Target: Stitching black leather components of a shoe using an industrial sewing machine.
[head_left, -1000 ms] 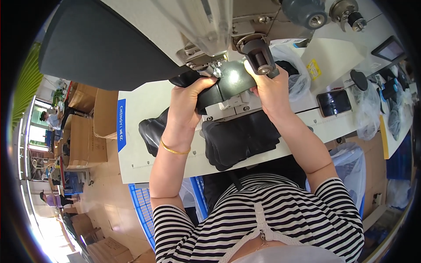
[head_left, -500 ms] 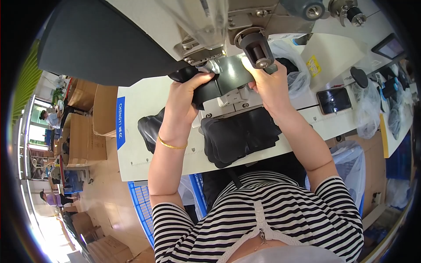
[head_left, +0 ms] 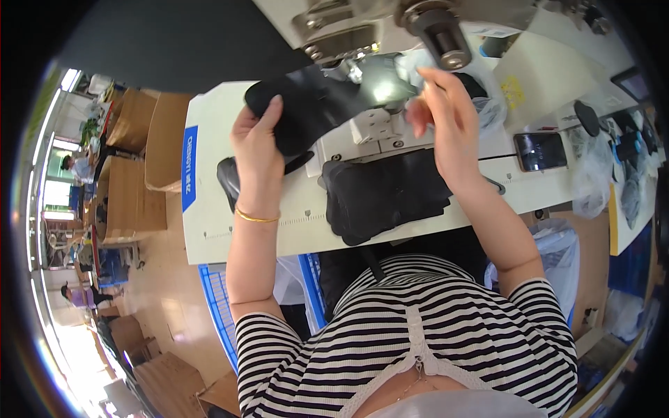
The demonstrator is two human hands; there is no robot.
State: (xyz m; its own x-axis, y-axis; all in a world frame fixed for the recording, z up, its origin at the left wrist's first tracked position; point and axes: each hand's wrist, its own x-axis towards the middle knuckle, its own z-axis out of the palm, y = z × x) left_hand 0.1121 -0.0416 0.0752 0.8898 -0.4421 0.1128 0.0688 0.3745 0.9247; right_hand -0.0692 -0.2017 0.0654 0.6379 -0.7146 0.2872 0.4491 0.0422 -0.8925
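Observation:
My left hand [head_left: 258, 143] grips the left end of a flat, shiny black sheet-like piece [head_left: 306, 111], thumb on top and fingers beneath. From there the piece runs right, under the metal foot [head_left: 353, 72] of a machine that looks like a sewing machine. My right hand [head_left: 451, 125] is raised to the right of the foot, off the piece, its fingers apart and a little blurred. On the table in front of the machine lies a stack of similar black pieces [head_left: 383, 195]. Another black piece [head_left: 228, 182] lies by my left wrist, partly hidden.
Above the right side hangs a dark cylindrical machine part [head_left: 442, 38]. A phone [head_left: 541, 152] lies on the white table [head_left: 293, 240], near plastic bags [head_left: 592, 174]. Blue baskets [head_left: 217, 296] stand below the front edge. Cardboard boxes [head_left: 129, 202] and people are off to the left.
My right hand has let go of the black piece and moved slightly right. My left hand has slid left with its end of the piece, which now lies more stretched out.

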